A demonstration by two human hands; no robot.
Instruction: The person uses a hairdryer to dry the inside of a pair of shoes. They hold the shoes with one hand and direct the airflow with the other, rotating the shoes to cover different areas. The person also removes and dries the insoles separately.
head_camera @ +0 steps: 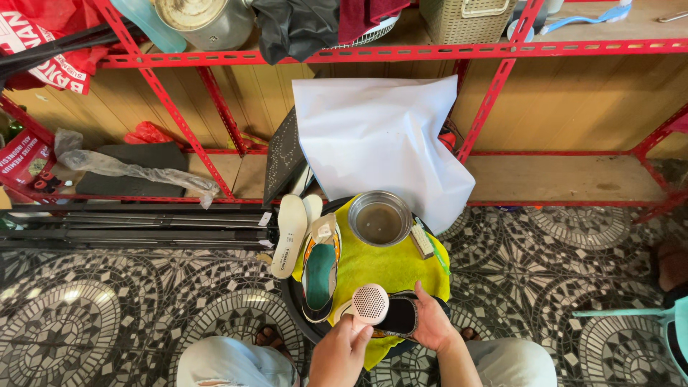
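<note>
Fingers of our left hand [344,351] clamp the round brush [370,304], right hand [428,322] cupping the dark shoe [398,315]; we judge short, steady strokes work best.

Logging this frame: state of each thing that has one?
left hand: closed on round white brush
right hand: holds dark shoe, opening up
second shoe: lying on yellow cloth, insole out
white insole: lying loose beside the second shoe
metal bowl: upright, murky liquid inside
</note>
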